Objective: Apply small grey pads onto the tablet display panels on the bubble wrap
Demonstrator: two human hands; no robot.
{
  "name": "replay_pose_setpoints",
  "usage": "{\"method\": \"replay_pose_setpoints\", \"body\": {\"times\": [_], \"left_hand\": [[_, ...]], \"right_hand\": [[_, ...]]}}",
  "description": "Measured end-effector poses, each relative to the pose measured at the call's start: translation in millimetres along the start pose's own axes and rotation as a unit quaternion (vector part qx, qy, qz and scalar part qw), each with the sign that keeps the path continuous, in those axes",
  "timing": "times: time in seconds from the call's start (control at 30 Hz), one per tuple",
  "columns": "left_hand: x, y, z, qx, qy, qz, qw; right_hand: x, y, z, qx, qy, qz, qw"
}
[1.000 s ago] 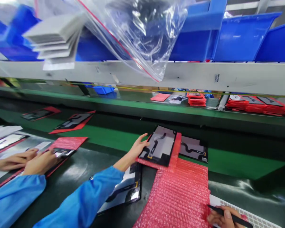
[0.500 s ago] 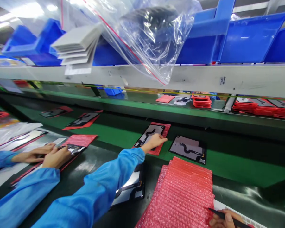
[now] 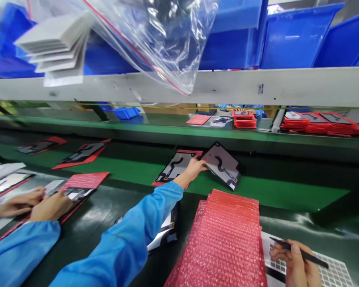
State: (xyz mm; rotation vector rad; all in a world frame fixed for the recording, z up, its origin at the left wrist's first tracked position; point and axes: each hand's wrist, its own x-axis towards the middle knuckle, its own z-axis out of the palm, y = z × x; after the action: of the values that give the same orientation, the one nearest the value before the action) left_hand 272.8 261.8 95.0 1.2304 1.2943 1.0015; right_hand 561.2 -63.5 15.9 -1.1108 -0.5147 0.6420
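Note:
My left hand (image 3: 194, 170), in a blue sleeve, pinches the left edge of a tablet screen panel (image 3: 227, 165). The panel is tilted over the green belt, its grey back and dark flex cable showing. Just beside and under the hand, another screen panel (image 3: 172, 166) lies on a red bubble-wrap bag. At the lower right my right hand (image 3: 300, 261) is closed around black tweezers (image 3: 306, 256), above a white sheet (image 3: 332, 266) with a grid of small squares. Between my hands lies a stack of red bubble-wrap bags (image 3: 224, 243). Partly behind my left sleeve is another screen panel (image 3: 164, 235).
A co-worker's hands (image 3: 49, 205) handle a panel on a red bag at the left. More panels on red bags (image 3: 85, 153) lie along the green belt (image 3: 302, 195). Overhead, a shelf edge (image 3: 233, 85) carries blue bins (image 3: 299, 38) and an overhanging clear plastic bag (image 3: 167, 44).
My left hand has taken hold of the right-hand panel, which was flat on the belt and is now tilted and turned. My right hand with the tweezers shows more fully. The view has shifted.

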Motion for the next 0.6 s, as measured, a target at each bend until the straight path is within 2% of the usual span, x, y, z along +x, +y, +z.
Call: {"method": "replay_pose_setpoints", "body": {"times": [0.1,0.17,0.27,0.4,0.47,0.6], "left_hand": [[-15,20,-11.2,-0.059,0.01,0.037,0.997],[-31,30,-19.2,-0.081,-0.004,0.041,0.996],[-65,33,-22.4,-0.089,-0.049,0.029,0.994],[-118,15,-6.4,-0.05,-0.138,-0.021,0.989],[-137,2,5.0,-0.016,-0.185,-0.047,0.982],[-147,-21,21.2,0.029,-0.238,-0.059,0.969]], "right_hand": [[15,-16,-8,-0.023,0.011,-0.02,0.999],[27,-27,-14,-0.054,0.01,-0.017,0.998],[42,-35,-28,-0.136,-0.035,0.008,0.99],[51,-30,-49,-0.227,-0.141,0.045,0.963],[51,-26,-54,-0.25,-0.183,0.069,0.948],[51,-19,-55,-0.286,-0.217,0.095,0.928]]}}
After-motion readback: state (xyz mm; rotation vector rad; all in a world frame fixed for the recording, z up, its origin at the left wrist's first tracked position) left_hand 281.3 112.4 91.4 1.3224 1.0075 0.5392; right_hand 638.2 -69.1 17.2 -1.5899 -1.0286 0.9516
